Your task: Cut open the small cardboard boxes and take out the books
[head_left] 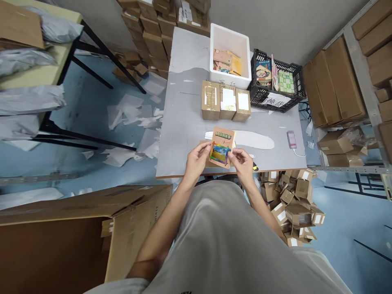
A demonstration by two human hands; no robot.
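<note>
A small orange-covered book [221, 148] with a landscape picture on its front is held up over the near edge of the table. My left hand [197, 160] pinches its left edge between thumb and fingers. On the opposite side, my right hand [241, 161] grips the lower right edge. Beneath the book lies a piece of brown cardboard or a box [211, 164], mostly hidden. The yellow and black end of a tool, perhaps a cutter [255, 166], shows beside my right hand.
Three taped cartons [226, 102] stand mid-table. Behind them are a white foam box [214, 75] with booklets and a black crate [256, 96] with books. A phone [292, 139] lies at right. Empty cartons [294, 204] heap on the floor; a large open box [137, 204] stands left.
</note>
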